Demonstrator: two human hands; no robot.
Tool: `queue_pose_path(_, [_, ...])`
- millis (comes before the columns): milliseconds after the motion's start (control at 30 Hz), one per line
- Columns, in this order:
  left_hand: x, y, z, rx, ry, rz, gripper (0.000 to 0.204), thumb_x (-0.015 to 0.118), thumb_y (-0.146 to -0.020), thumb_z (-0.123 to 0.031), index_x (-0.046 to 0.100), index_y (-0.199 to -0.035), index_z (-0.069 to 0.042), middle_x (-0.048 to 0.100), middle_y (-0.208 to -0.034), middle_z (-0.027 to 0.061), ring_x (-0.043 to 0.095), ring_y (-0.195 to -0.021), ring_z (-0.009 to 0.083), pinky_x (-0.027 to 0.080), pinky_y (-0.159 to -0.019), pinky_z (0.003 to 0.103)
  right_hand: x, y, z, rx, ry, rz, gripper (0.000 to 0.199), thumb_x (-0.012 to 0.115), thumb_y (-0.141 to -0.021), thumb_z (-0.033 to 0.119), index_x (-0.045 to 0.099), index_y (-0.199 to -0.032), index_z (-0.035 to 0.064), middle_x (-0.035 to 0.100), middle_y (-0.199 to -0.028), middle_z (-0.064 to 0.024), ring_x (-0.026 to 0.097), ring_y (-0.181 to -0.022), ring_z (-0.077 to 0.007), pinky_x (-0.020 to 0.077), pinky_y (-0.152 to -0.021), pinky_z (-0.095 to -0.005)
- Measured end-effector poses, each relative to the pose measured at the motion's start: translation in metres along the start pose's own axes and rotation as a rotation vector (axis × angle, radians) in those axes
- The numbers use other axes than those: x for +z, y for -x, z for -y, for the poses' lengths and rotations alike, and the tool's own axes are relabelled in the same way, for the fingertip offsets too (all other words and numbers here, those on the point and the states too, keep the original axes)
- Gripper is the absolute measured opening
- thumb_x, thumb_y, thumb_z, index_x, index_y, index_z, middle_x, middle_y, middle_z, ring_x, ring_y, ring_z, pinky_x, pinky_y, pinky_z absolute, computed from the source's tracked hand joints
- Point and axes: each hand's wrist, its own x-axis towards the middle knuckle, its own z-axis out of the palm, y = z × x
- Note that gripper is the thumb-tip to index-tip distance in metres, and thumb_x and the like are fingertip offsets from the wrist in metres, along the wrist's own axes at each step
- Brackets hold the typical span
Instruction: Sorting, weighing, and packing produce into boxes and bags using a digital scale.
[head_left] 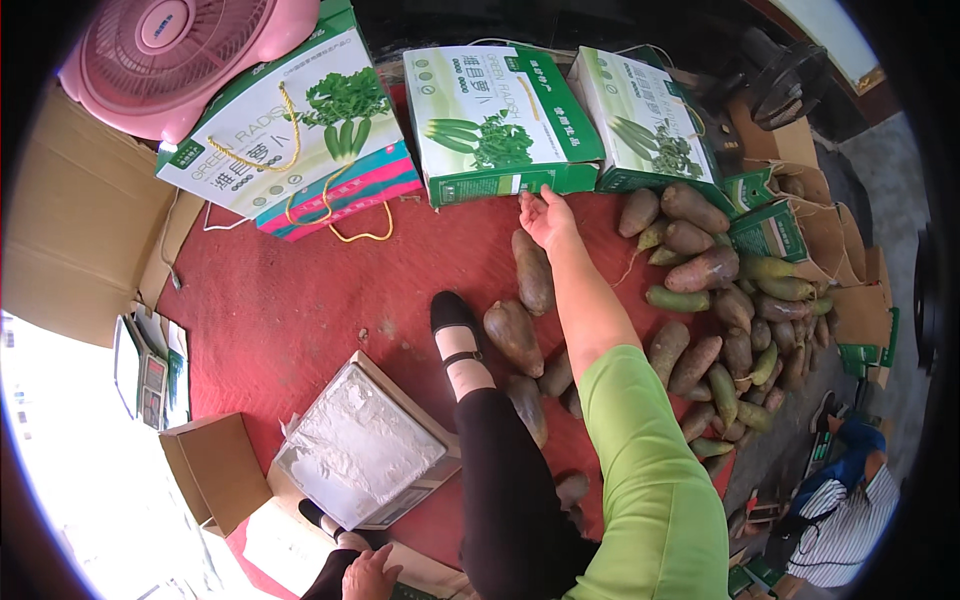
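Note:
My right arm, in a light green sleeve, stretches forward across the red floor covering. At its end my right hand (547,217) has its fingers out, with fingertips at the lower edge of a white and green radish carton (470,165). Nothing shows in that hand. Low in the view, my left hand (370,577) rests near my bent knee, fingers loosely laid out and holding nothing I can see. Just below my right hand lies a large brownish-green radish (534,272), and another radish (514,338) sits closer to my shoe.
A heap of radishes (735,320) spreads to the right. More cartons stand behind: one (640,110) on the right, one (290,120) on the left under a pink fan (160,60). A white-topped platform (365,440) is by my feet. Another person (840,520) is at far right.

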Motion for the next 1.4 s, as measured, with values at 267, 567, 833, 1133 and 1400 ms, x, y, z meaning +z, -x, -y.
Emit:
queue_pose_path(267, [-0.003, 0.002, -0.004, -0.019, -0.013, -0.013, 0.043, 0.063, -0.081, -0.018, 0.055, -0.123, -0.014, 0.059, -0.108, 0.0182, 0.057, -0.098, 0.0370, 0.048, -0.079, 0.043, 0.033, 0.009, -0.022, -0.053, -0.171, -0.031, 0.036, 0.062, -0.087, 0.033, 0.052, -0.099, 0.0006, 0.059, -0.088, -0.0119, 0.056, -0.071, -0.0193, 0.0468, -0.060, -0.0293])
queue_pose_path(567, [0.000, -0.001, -0.003, -0.023, -0.015, 0.002, 0.043, 0.063, -0.081, -0.020, 0.054, -0.123, -0.015, 0.059, -0.108, 0.0175, 0.057, -0.098, 0.0367, 0.048, -0.080, 0.044, 0.030, 0.002, -0.011, 0.004, -0.264, 0.104, 0.026, 0.062, -0.086, 0.026, 0.052, -0.105, 0.0119, 0.062, -0.088, -0.0097, 0.057, -0.067, -0.0177, 0.0449, -0.058, -0.0297])
queue_pose_path(833, [-0.007, 0.000, -0.009, 0.021, 0.000, -0.036, 0.042, 0.062, -0.082, -0.019, 0.054, -0.123, -0.013, 0.059, -0.108, 0.0194, 0.057, -0.097, 0.0378, 0.047, -0.080, 0.044, 0.095, 0.029, 0.010, -0.069, -0.076, 0.305, 0.018, 0.059, -0.088, 0.023, 0.055, -0.098, 0.0089, 0.064, -0.089, -0.0055, 0.059, -0.068, -0.0154, 0.0442, -0.058, -0.0286])
queue_pose_path(1133, [-0.013, 0.011, -0.015, 0.089, 0.003, -0.106, 0.043, 0.063, -0.083, -0.021, 0.053, -0.124, -0.013, 0.059, -0.104, 0.0203, 0.056, -0.095, 0.0403, 0.047, -0.079, 0.045, 0.133, 0.099, 0.038, -0.173, -0.041, 0.410, 0.016, 0.057, -0.089, 0.020, 0.054, -0.097, 0.0053, 0.064, -0.091, -0.0070, 0.059, -0.066, -0.0140, 0.0441, -0.055, -0.0264])
queue_pose_path(1400, [-0.017, 0.030, -0.020, 0.177, -0.003, -0.237, 0.041, 0.069, -0.073, -0.018, 0.061, -0.112, -0.007, 0.063, -0.088, 0.0146, 0.061, -0.084, 0.0332, 0.049, -0.073, 0.041, 0.150, 0.246, 0.069, -0.194, -0.071, 0.481, 0.010, 0.056, -0.089, 0.016, 0.055, -0.087, 0.0068, 0.063, -0.088, -0.0063, 0.055, -0.058, -0.0111, 0.0441, -0.052, -0.0252])
